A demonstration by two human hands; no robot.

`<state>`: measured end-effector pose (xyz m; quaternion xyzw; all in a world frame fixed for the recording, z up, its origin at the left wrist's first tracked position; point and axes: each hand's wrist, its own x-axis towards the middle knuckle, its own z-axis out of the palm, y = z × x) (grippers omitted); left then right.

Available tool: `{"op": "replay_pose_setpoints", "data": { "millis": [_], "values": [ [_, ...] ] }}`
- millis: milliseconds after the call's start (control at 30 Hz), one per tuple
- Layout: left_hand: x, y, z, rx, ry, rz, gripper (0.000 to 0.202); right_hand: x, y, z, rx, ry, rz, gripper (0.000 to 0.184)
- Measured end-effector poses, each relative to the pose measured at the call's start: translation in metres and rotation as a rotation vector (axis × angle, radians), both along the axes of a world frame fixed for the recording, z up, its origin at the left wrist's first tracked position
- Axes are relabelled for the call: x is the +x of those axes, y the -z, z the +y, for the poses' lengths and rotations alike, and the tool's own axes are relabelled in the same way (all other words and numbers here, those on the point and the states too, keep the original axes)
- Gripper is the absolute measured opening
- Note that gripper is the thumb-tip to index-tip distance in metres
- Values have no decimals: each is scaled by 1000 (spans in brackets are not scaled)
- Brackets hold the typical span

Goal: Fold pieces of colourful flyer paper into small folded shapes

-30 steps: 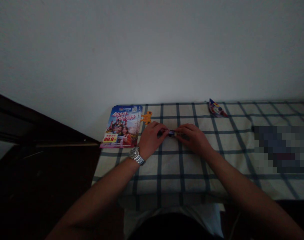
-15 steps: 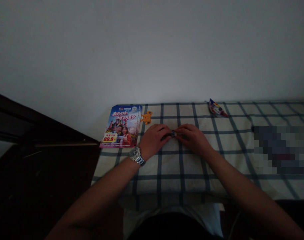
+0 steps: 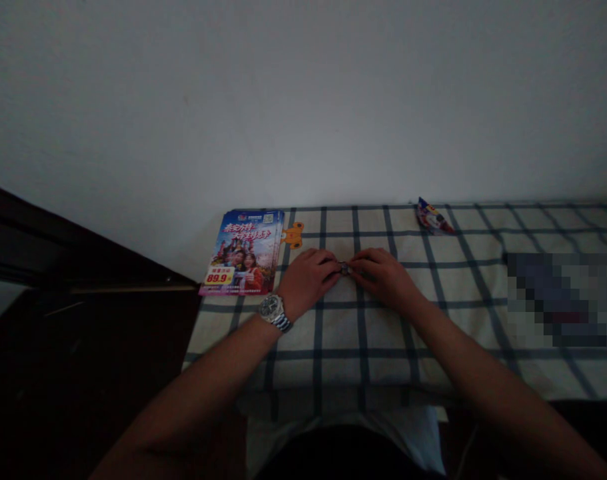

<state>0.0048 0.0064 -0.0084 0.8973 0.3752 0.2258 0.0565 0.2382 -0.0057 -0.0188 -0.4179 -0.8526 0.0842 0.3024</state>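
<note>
My left hand (image 3: 307, 279), with a metal watch on its wrist, and my right hand (image 3: 383, 275) meet fingertip to fingertip on the checked cloth (image 3: 363, 333). Between them they pinch a small folded piece of coloured paper (image 3: 344, 269), mostly hidden by the fingers. Both hands have their fingers curled and pressed down on it. A stack of colourful flyers (image 3: 243, 252) lies just left of my left hand, and a small orange paper shape (image 3: 293, 235) sits beside its top right corner.
A folded paper boat (image 3: 433, 219) rests at the far edge of the cloth by the white wall. A blurred patch (image 3: 560, 300) covers something at the right. A dark wooden bed frame (image 3: 58, 267) runs along the left.
The two hands have drawn closer together, so less of the small folded paper shows between the fingertips. The arms have hardly shifted.
</note>
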Motion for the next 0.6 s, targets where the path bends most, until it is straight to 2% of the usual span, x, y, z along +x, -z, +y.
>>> {"op": "replay_pose_setpoints", "data": {
  "millis": [600],
  "values": [
    [2,-6,-2,-26,-12,35,18,-2,-3,-2,4,-3,-74,19]
  ]
}}
